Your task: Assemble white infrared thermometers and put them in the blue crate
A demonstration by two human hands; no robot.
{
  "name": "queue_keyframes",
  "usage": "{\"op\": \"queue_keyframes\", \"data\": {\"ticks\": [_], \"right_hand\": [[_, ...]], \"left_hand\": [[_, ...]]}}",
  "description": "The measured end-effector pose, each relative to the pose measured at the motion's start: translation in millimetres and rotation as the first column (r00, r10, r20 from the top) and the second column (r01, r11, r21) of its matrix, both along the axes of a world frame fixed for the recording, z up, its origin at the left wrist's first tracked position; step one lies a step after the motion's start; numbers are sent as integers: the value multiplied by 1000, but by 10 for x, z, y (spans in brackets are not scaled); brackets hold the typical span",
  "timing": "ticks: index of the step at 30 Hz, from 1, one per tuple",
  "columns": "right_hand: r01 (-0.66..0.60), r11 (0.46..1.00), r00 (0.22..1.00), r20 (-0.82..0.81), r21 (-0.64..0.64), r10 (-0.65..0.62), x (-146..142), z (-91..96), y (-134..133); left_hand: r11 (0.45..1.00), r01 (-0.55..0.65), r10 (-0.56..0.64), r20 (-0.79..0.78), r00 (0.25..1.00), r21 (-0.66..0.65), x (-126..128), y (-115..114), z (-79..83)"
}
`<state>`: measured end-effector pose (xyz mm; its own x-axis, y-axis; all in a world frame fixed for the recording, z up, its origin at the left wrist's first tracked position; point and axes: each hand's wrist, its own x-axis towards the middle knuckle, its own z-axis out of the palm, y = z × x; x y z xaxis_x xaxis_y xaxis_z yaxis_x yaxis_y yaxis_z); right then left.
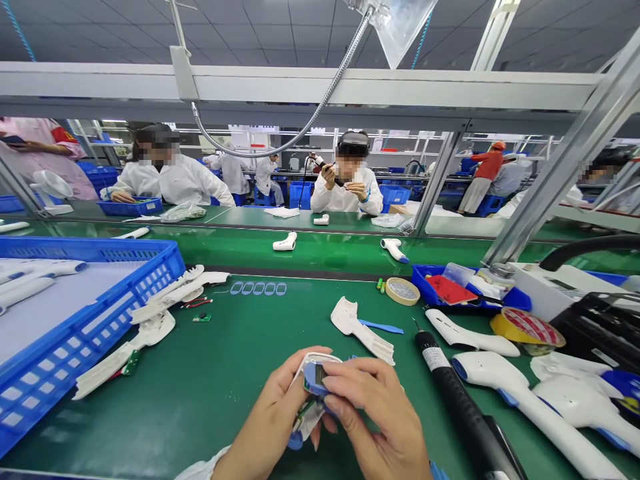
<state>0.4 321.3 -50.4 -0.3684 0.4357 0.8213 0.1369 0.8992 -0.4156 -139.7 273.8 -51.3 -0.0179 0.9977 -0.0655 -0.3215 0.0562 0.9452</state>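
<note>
My left hand (pixel 265 423) is closed round an opened infrared thermometer (pixel 311 421) with a white and blue shell, low in the middle of the view. Green circuit board shows inside it. The fingers of my right hand (pixel 383 417) press on a blue display piece (pixel 313 377) with a small dark screen, at the top of the thermometer. Fingers hide much of both parts. Just beyond my hands lies a white shell half (pixel 357 327), with a blue stick-like tool (pixel 383 327) beside it.
A blue basket (pixel 165 257) of white thermometer parts stands left, loose shell pieces (pixel 155 327) beside it. A black electric screwdriver (pixel 450 393) and thermometers (pixel 530 400) lie right. Behind the tape roll (pixel 403 291) runs a green conveyor (pixel 230 248); people in white sit beyond.
</note>
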Motion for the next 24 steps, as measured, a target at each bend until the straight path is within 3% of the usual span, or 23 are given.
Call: {"op": "queue_keyframes", "data": {"ticks": [10, 15, 24], "right_hand": [[67, 998, 997, -42, -2, -67, -1, -114, 18], [47, 999, 998, -35, -19, -48, -34, -119, 37], [13, 979, 1000, 10, -205, -11, -47, -105, 35]], "left_hand": [[999, -13, 15, 28, 999, -46, 48, 21, -12], [999, 34, -36, 36, 999, 40, -14, 5, -24], [999, 26, -21, -184, 983, 23, -28, 32, -54]]}}
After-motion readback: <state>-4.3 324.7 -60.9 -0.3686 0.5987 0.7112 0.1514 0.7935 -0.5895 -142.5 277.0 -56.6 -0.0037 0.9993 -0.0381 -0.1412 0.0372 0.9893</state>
